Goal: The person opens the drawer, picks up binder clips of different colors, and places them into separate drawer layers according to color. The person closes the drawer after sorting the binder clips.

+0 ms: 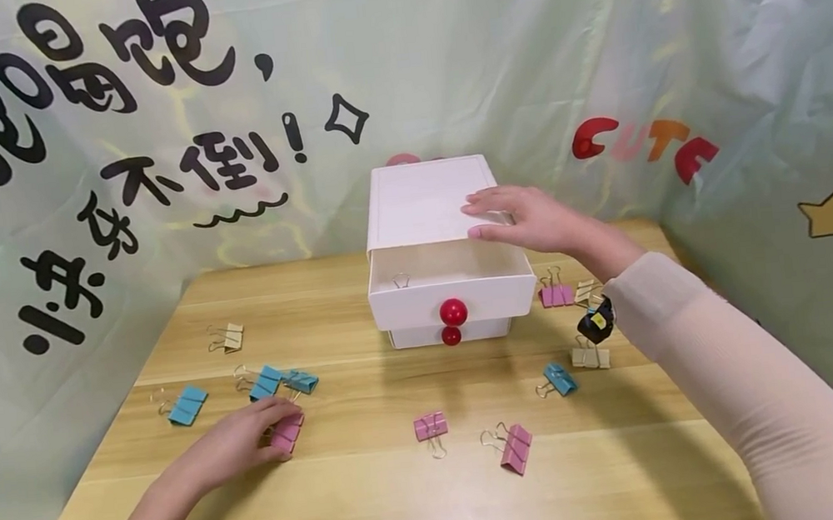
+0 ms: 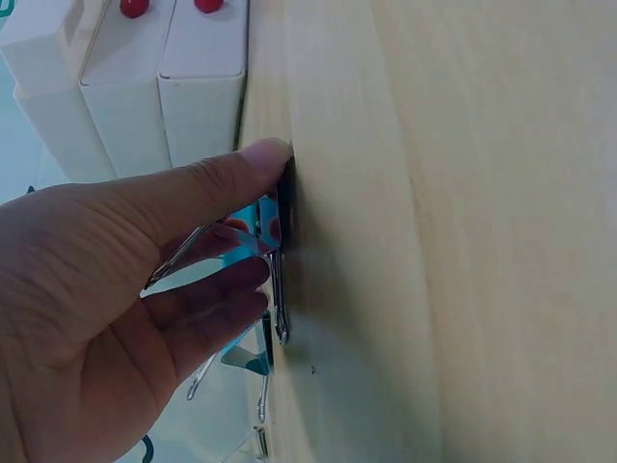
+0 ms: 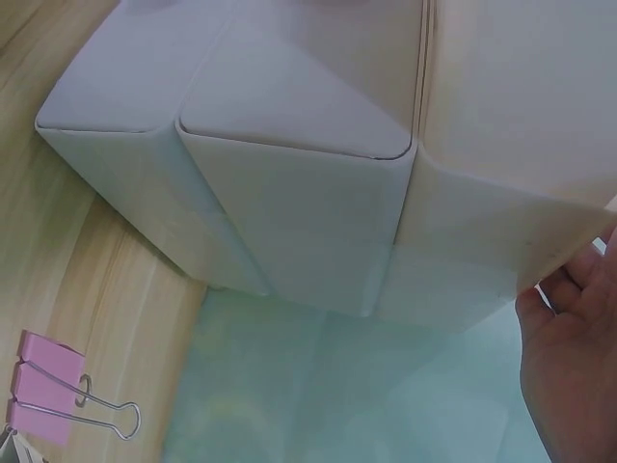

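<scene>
My left hand (image 1: 242, 448) pinches a pink binder clip (image 1: 287, 434) at the left of the table, thumb on the near side and fingers over its far side. In the left wrist view the thumb and fingers (image 2: 241, 174) close around that clip, low over the wood. Two blue binder clips (image 1: 266, 382) lie just beyond the fingertips. My right hand (image 1: 525, 216) rests with extended fingers on the top right of a white drawer box (image 1: 425, 196). The box's upper drawer (image 1: 409, 304), with a red knob (image 1: 453, 312), is pulled out and shows a binder clip's wire handles inside.
Further left lie a blue clip (image 1: 187, 406) and a cream clip (image 1: 232, 337). Two pink clips (image 1: 431, 426) lie in front of the box. To its right are a blue clip (image 1: 560, 378), a pink clip (image 1: 557, 295) and cream clips (image 1: 591, 357). A printed curtain (image 1: 442, 56) hangs behind.
</scene>
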Available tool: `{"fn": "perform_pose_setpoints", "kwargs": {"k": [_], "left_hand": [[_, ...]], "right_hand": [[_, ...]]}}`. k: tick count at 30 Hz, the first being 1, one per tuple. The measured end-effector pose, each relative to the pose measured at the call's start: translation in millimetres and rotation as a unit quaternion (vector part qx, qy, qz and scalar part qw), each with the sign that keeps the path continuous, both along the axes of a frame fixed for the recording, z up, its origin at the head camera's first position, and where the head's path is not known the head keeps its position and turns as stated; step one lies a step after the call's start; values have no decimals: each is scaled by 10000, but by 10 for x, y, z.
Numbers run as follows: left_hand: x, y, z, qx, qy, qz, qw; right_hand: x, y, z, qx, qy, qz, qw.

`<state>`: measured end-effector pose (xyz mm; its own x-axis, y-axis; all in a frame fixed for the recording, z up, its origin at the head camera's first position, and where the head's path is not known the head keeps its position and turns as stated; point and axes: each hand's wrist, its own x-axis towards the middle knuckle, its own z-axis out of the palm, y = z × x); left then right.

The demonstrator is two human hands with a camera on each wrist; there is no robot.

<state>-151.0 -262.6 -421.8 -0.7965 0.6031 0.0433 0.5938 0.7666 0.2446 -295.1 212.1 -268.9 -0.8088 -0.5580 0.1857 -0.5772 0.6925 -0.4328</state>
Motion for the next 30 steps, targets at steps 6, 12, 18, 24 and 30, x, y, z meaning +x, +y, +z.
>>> {"fn": "perform_pose_setpoints", "kwargs": {"k": [6,12,18,24,30], "left_hand": [[-30,10,7,-122,-169,-10,9998],[-73,35,67,-215,-236,128,9994],[-117,70,181,-208,-196,238,9993],[-140,79,291,-135,122,172,9997],[-151,109,421,63,308,163,9994]], "right_hand": [[-13,1,-54,-77,45,50,9999],[-46,2,-51,-68,77,91,9999],[-54,20,-36,0,50,55,10000],[-30,24,-28,-49,-32,2,10000],[-24,8,-26,-85,-19,29,10000]]}}
